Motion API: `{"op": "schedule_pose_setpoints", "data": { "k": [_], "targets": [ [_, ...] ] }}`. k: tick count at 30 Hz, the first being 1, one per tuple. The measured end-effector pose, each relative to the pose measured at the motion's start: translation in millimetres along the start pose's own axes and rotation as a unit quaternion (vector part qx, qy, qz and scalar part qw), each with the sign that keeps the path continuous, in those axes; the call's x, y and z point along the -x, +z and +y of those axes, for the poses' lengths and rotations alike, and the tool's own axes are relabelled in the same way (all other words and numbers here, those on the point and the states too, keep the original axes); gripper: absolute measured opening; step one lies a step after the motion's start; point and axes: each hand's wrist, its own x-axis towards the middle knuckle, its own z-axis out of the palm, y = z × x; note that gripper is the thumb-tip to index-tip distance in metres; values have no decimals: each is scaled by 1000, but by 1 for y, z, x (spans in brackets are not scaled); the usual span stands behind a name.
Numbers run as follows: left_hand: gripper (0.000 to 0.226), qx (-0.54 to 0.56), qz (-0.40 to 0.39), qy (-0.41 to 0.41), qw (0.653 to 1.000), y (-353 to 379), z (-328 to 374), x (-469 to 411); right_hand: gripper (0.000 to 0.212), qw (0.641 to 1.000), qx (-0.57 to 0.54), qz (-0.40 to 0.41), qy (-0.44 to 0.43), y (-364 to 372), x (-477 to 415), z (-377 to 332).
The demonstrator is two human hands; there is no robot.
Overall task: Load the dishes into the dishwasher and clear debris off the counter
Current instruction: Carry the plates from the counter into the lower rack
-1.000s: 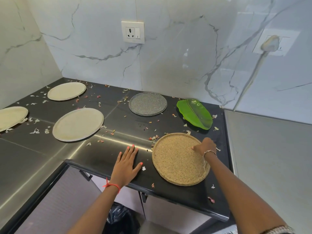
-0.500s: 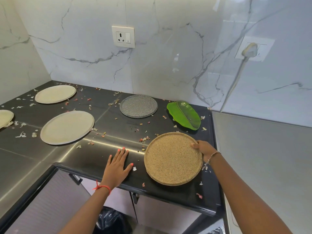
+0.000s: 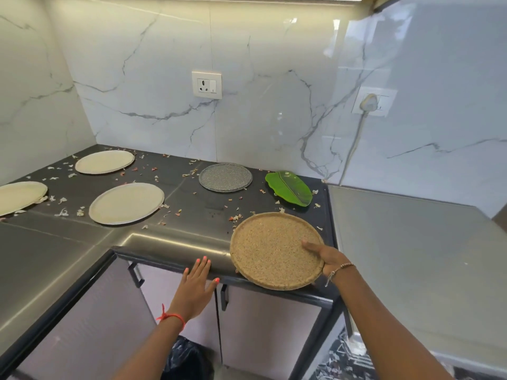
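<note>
Head view: right hand grips the tan plate; left hand, fingers straight, touches counter edge.

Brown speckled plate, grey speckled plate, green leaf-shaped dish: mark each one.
brown speckled plate (image 3: 271, 250): head view, bare centre.
grey speckled plate (image 3: 225, 177): head view, centre.
green leaf-shaped dish (image 3: 289, 188): head view, on its midrib.

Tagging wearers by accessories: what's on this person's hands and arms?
Left hand: coral-pink nail polish, red-orange thread tied round the wrist. Right hand: thin beaded bracelet with a dangling end. No sleeves in view.
</note>
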Motion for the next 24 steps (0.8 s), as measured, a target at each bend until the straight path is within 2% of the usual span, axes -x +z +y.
{"op": "schedule_pose_setpoints", "data": {
  "k": [2, 4, 9, 11, 15, 20, 23, 24],
  "targets": [
    [98, 3, 7, 9, 1000, 2, -2, 29, 25, 1000, -12, 3, -13, 2, 27, 17],
    [107, 4, 9, 11, 1000, 3, -1, 62, 9, 999, -31, 10, -9, 4, 56, 36],
    [135, -23, 10, 13, 1000, 12, 4, 152, 9, 996, -81, 19, -20, 1, 130, 101],
    [133, -24, 3, 21, 1000, 14, 10, 186, 7, 995, -92, 25, -24, -9, 158, 123],
    [108, -29, -1, 28, 999, 17, 22, 237, 16, 994, -97, 49, -24, -35, 205, 153],
    [108, -19, -11, 45, 999, 31, 42, 280, 16, 993, -92, 78, -10, -68, 259, 177],
    [108, -18, -22, 58, 998, 43, 55, 301, 36, 992, -95, 85, -5, -91, 278, 191],
    [108, -18, -29, 64, 997, 48, 61, 306, 32, 992, -93, 89, -1, -100, 283, 196]
  ]
}}
